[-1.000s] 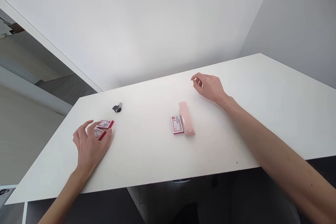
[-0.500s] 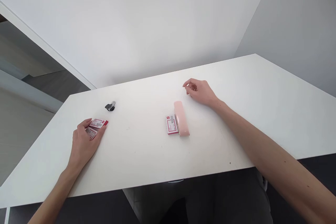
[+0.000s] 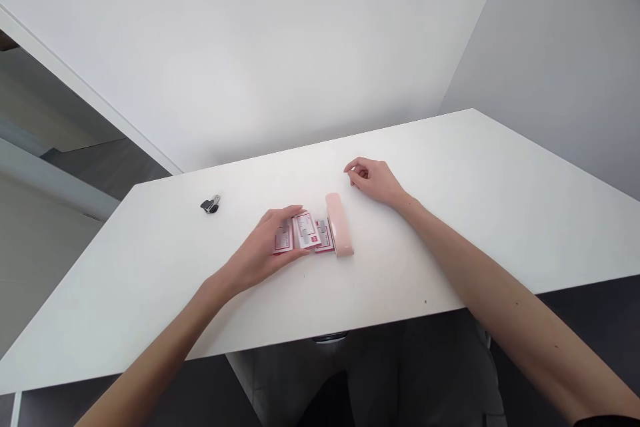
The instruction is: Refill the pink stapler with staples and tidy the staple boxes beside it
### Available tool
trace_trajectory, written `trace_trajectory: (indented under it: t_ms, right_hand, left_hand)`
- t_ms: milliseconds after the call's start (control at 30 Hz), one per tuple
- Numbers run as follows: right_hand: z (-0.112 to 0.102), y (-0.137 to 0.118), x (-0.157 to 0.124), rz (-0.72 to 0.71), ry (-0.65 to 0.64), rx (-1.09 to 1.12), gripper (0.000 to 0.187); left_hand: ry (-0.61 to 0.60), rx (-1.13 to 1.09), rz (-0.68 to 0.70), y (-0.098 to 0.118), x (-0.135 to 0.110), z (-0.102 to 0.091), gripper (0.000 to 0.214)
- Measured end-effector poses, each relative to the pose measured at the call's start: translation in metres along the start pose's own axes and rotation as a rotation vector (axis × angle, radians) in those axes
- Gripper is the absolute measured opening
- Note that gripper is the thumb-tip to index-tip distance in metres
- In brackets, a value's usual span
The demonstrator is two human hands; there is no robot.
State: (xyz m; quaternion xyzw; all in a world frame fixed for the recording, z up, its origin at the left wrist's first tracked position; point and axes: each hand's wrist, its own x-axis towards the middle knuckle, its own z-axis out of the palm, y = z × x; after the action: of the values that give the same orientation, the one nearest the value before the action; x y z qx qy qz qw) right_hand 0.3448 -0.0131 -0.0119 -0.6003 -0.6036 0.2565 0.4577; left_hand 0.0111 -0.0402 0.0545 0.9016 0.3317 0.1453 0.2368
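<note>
My left hand (image 3: 265, 240) is closed around two small white-and-red staple boxes, one box (image 3: 307, 230) in front and another box (image 3: 283, 238) nearer the palm. The front box overlaps a third staple box (image 3: 325, 238) lying against the left side of a pink stapler (image 3: 339, 225). The stapler lies lengthwise away from me. Beyond it to the right, my right hand (image 3: 374, 179) rests on the table, loosely curled, fingertips a little apart and nothing visible in it.
A small black-and-silver staple remover (image 3: 211, 204) lies on the white table (image 3: 450, 213) at the far left. A white wall (image 3: 300, 47) stands behind the table, and a grey wall (image 3: 560, 67) rises at the right.
My left hand has carried the two staple boxes rightward from the table's left side to beside the stapler. My right hand stays in nearly the same place.
</note>
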Motion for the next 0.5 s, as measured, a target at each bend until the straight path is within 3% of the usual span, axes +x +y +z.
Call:
trace_trajectory:
  t_ms: [100,233,367,500]
  right_hand:
    - [0.000,0.001,-0.001,-0.009,-0.001,-0.005,0.017]
    - [0.000,0.001,-0.001,-0.012,-0.006,-0.012,0.017]
    - [0.000,0.001,-0.001,-0.003,-0.006,-0.010,0.016]
    - [0.000,0.003,-0.001,-0.010,-0.009,-0.013,0.016]
  left_hand:
    - [-0.102,0.009,0.074,0.008,0.020,0.005,0.066]
    - [-0.131,0.029,0.077,0.003,0.020,0.007,0.075]
    - [0.032,-0.041,0.111,0.002,0.008,0.007,0.083]
    - [0.157,-0.093,0.176,0.013,0.014,0.018,0.081]
